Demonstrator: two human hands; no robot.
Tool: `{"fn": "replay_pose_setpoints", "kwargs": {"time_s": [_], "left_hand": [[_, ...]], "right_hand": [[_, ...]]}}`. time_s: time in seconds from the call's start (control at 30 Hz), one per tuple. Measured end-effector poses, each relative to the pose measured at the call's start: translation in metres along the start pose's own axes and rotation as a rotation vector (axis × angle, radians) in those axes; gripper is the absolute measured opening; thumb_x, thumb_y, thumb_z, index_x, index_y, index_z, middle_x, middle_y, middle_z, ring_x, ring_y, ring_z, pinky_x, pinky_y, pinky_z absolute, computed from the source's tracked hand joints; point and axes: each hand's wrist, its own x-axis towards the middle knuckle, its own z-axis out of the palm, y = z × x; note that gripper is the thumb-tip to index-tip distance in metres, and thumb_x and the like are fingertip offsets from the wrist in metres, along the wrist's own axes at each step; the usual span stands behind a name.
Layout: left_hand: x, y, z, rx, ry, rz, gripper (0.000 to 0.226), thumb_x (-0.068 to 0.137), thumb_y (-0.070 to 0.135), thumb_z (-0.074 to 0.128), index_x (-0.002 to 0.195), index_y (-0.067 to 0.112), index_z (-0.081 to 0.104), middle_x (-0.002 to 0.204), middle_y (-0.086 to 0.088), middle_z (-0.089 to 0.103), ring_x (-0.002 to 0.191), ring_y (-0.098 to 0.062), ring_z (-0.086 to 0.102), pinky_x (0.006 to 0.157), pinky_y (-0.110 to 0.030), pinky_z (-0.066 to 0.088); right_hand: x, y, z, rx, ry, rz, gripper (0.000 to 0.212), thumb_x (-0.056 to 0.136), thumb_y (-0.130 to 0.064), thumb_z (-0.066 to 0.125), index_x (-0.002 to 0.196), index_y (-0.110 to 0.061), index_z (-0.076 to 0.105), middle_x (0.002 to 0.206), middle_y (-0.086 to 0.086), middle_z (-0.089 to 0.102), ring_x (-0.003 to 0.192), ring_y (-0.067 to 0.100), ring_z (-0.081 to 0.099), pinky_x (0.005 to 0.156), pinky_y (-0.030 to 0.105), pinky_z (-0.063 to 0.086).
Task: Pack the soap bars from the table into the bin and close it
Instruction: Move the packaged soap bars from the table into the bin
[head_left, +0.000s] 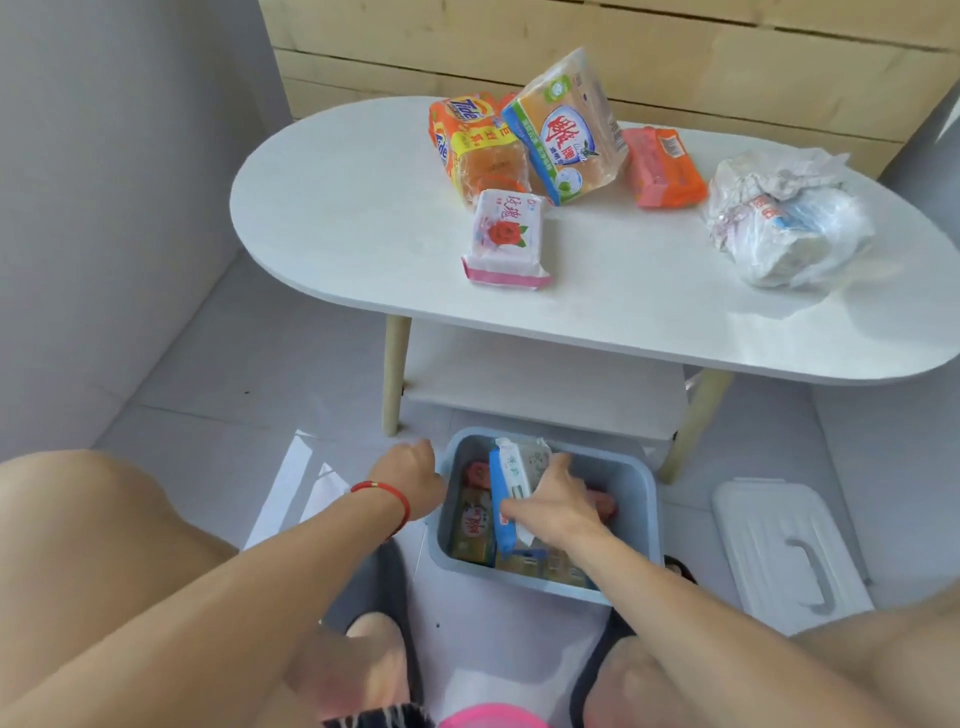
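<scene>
Right hand (558, 506) inside grey bin (647, 499) on floor, fingers closed around white-and-blue soap pack (511, 480), left hand (410, 475) curled over bin's left rim, white lid (779, 551) off beside bin, five soap packs on white table (363, 208), rose-print bar (506, 239) nearest

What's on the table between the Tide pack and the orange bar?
In the head view, the blue-and-green wrapped soap pack sits between the Tide pack and the orange bar.

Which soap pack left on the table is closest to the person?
The white pack with a red rose and pink ends. It lies flat nearest the white oval table's front edge; the orange, blue-and-green, salmon and clear-bagged packs sit farther back.
</scene>
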Motion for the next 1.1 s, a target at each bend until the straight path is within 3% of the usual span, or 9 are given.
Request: {"fn": "replay_pose_setpoints", "kwargs": {"time_s": [0.1,0.23,0.43,0.5,0.6,0.67,0.87,1.0,1.1], "left_hand": [[0.006,-0.006,0.021,-0.060,-0.096,-0.082,0.036,0.099,0.029,0.046,0.126,0.005,0.052,0.128,-0.018,0.060,0.112,-0.036,0.062,0.093,-0.039,0.052],[0.015,-0.010,0.042,-0.149,-0.091,-0.125,0.032,0.099,0.023,0.046,0.123,0.004,0.055,0.121,-0.020,0.064,0.103,-0.036,0.069,0.093,-0.042,0.057],[0.026,-0.016,0.053,-0.066,-0.082,-0.111,0.030,0.091,0.014,0.056,0.120,0.005,0.054,0.121,-0.020,0.063,0.108,-0.037,0.065,0.089,-0.038,0.055],[0.030,-0.017,0.054,-0.101,-0.072,-0.126,0.031,0.092,0.016,0.054,0.121,0.006,0.055,0.120,-0.019,0.063,0.106,-0.037,0.066,0.091,-0.040,0.057],[0.035,-0.020,0.055,-0.171,-0.107,-0.148,0.033,0.092,0.015,0.055,0.124,0.007,0.054,0.120,-0.017,0.062,0.103,-0.036,0.068,0.091,-0.043,0.058],[0.037,-0.022,0.055,-0.204,-0.128,-0.153,0.033,0.092,0.014,0.054,0.125,0.008,0.053,0.121,-0.017,0.061,0.103,-0.037,0.068,0.091,-0.045,0.058],[0.034,-0.022,0.056,-0.202,-0.119,-0.157,0.036,0.093,0.016,0.060,0.127,0.007,0.053,0.121,-0.017,0.063,0.103,-0.036,0.069,0.093,-0.044,0.058],[0.031,-0.021,0.053,-0.204,-0.140,-0.170,0.042,0.088,0.017,0.067,0.126,0.009,0.052,0.119,-0.015,0.064,0.103,-0.034,0.069,0.092,-0.044,0.058],[0.029,-0.020,0.052,-0.179,-0.152,-0.165,0.051,0.083,0.017,0.075,0.128,0.010,0.051,0.120,-0.014,0.064,0.104,-0.033,0.069,0.092,-0.044,0.059]], "right_hand": [[0.011,0.009,0.038,0.060,0.011,0.045,0.089,0.068,-0.036,0.083,0.136,-0.016,0.030,0.123,0.008,0.058,0.096,0.025,0.056,0.051,0.029,0.046],[0.022,0.004,0.076,0.164,0.026,0.151,0.108,0.057,-0.035,0.085,0.141,-0.007,0.024,0.127,0.014,0.055,0.112,0.036,0.060,0.089,0.047,0.058],[0.038,0.001,0.102,0.138,-0.087,0.223,0.123,0.068,-0.039,0.089,0.155,-0.007,0.007,0.141,0.015,0.047,0.123,0.035,0.056,0.100,0.045,0.054],[0.044,0.001,0.095,0.163,-0.180,0.250,0.113,0.072,-0.045,0.084,0.155,-0.005,0.017,0.138,0.012,0.055,0.117,0.029,0.059,0.097,0.039,0.052],[0.051,0.005,0.076,0.385,-0.263,0.289,0.060,0.076,-0.037,0.074,0.129,-0.011,0.060,0.122,0.010,0.070,0.107,0.029,0.068,0.097,0.044,0.057],[0.050,0.010,0.073,0.308,-0.231,0.253,0.036,0.088,-0.026,0.066,0.121,-0.012,0.064,0.121,0.012,0.070,0.108,0.031,0.067,0.096,0.047,0.058],[0.047,0.006,0.084,-0.021,-0.091,0.024,0.039,0.096,-0.036,0.068,0.125,-0.010,0.066,0.122,0.010,0.070,0.113,0.029,0.066,0.090,0.035,0.052],[0.046,0.017,0.078,0.064,-0.177,0.018,0.039,0.097,-0.039,0.066,0.125,-0.012,0.068,0.123,0.008,0.071,0.113,0.027,0.067,0.091,0.032,0.051],[0.045,0.027,0.075,0.263,-0.319,0.113,0.032,0.096,-0.033,0.065,0.123,-0.016,0.069,0.119,0.005,0.074,0.111,0.027,0.069,0.099,0.044,0.057]]}}
